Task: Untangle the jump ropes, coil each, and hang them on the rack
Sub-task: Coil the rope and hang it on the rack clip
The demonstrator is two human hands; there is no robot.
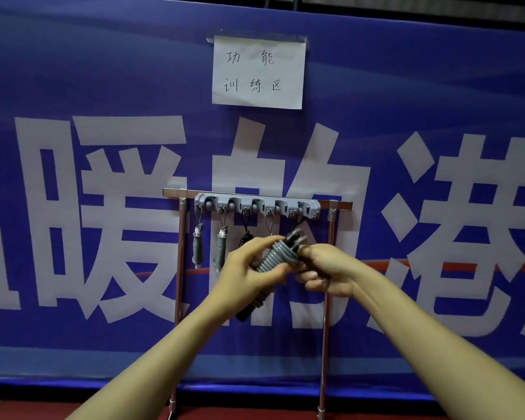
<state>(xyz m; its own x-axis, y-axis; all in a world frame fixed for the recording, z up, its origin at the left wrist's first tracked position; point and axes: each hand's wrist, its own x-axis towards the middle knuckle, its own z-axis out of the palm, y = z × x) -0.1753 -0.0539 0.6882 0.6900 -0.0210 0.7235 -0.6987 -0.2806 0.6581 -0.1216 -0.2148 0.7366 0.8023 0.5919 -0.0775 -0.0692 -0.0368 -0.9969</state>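
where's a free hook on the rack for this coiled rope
The rightmost hook, beside the right post, looks bare. Left of it is crowded, every hook carrying a hung rope.

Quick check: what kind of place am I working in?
Probably a gym's functional training area: the paper sign says so in Chinese, coiled jump ropes hang on a hook rack, against a blue banner.
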